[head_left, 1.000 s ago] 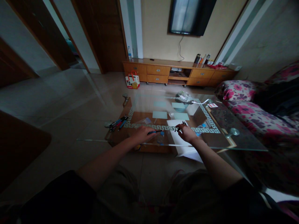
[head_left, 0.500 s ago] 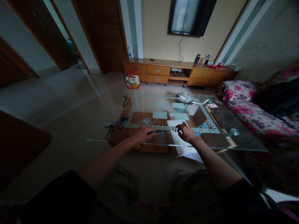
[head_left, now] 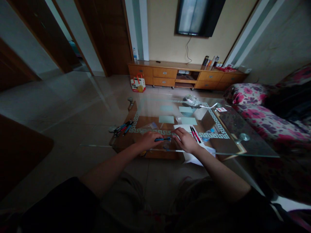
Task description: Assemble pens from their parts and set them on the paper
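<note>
A blue pen (head_left: 162, 139) lies level in the grip of my left hand (head_left: 148, 139), above the near edge of the glass table. My right hand (head_left: 184, 139) is at the pen's right end, thumb and fingers curled in a pinch around the tip; the exact contact is small and dim. Just right of it, red and black pens (head_left: 195, 134) rest side by side over a white sheet of paper (head_left: 191, 157). To the left, a pile of several pens (head_left: 123, 127) sits at the table's left side.
The glass table (head_left: 257, 149) has a patterned border and a lower wooden shelf. A clear plastic packet (head_left: 152, 125) and a bagged bundle (head_left: 191, 100) lie farther back. A flowered sofa (head_left: 255, 116) stands right; a paper carrier bag (head_left: 138, 84) stands before the TV cabinet (head_left: 164, 72).
My right hand has moved left to the end of the blue pen, uncovering the red and black pens. My left hand keeps hold of the blue pen, which has shifted slightly right.
</note>
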A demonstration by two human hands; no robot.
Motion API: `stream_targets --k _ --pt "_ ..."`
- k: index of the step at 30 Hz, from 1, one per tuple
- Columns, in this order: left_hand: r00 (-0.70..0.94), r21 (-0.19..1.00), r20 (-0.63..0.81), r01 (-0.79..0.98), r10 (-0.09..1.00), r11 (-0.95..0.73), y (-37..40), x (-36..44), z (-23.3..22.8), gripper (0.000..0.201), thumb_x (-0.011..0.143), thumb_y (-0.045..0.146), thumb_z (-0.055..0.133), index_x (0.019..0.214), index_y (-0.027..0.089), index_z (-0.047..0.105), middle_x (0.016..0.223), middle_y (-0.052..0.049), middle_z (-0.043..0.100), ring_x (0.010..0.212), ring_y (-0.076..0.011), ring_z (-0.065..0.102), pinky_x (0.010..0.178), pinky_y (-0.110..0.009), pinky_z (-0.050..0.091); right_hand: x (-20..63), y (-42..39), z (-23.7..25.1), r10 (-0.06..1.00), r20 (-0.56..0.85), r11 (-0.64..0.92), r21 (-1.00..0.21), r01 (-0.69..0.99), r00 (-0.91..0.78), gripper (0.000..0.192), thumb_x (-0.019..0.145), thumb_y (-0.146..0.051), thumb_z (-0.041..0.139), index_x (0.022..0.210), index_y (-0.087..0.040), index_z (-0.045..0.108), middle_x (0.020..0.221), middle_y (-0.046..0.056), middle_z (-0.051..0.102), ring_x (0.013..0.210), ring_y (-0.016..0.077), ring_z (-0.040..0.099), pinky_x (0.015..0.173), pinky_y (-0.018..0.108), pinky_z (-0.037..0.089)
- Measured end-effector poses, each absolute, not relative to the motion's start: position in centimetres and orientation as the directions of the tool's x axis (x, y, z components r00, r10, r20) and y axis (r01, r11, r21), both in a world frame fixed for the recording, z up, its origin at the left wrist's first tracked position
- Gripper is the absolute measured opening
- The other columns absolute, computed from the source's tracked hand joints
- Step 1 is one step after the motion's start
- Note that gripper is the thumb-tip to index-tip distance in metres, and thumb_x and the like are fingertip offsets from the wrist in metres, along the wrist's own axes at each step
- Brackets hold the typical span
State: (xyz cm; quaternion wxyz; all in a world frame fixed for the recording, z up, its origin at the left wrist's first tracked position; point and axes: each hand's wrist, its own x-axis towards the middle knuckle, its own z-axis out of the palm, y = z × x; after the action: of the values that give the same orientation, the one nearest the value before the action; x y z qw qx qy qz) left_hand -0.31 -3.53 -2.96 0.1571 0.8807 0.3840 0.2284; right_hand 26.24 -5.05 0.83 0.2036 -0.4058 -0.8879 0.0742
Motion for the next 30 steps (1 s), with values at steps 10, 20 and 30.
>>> stream_targets --k 10,20,30 --pt "0.631 0.466 0.324 0.542 0.705 -0.699 -3.8 0.0 -2.8 0.016 0.091 0.033 0.064 0.1 0.021 0.07 0.098 -0.004 0.072 0.089 -0.0171 0.066 0.083 -0.027 0.047 24.9 -5.5 0.0 0.694 0.215 0.719 -0.259 0.645 -0.688 0.027 0.104 -0.031 0.039 0.103 -0.019 0.063 0.099 0.009 0.058 0.095 0.0218 0.055 0.089 0.036 0.044" --pt "0.68 0.468 0.354 0.466 0.642 -0.751 -3.3 -0.3 -3.3 0.022 0.094 0.037 0.06 0.106 0.023 0.072 0.103 -0.003 0.075 0.091 -0.0164 0.068 0.086 -0.027 0.049 24.9 -5.3 -0.4 0.684 0.153 0.724 -0.267 0.636 -0.713 0.026 0.103 -0.027 0.043 0.095 -0.018 0.065 0.094 0.008 0.064 0.087 0.0191 0.059 0.081 0.031 0.044" --pt "0.703 0.425 0.344 0.474 0.622 -0.771 -3.1 -0.5 -3.3 0.028 0.098 0.038 0.054 0.114 0.022 0.072 0.099 -0.006 0.074 0.087 -0.016 0.068 0.08 -0.026 0.048 24.8 -5.4 0.0 0.67 0.179 0.739 -0.25 0.626 -0.72 0.029 0.103 -0.027 0.042 0.094 -0.017 0.067 0.093 0.009 0.066 0.086 0.0191 0.06 0.081 0.031 0.045"
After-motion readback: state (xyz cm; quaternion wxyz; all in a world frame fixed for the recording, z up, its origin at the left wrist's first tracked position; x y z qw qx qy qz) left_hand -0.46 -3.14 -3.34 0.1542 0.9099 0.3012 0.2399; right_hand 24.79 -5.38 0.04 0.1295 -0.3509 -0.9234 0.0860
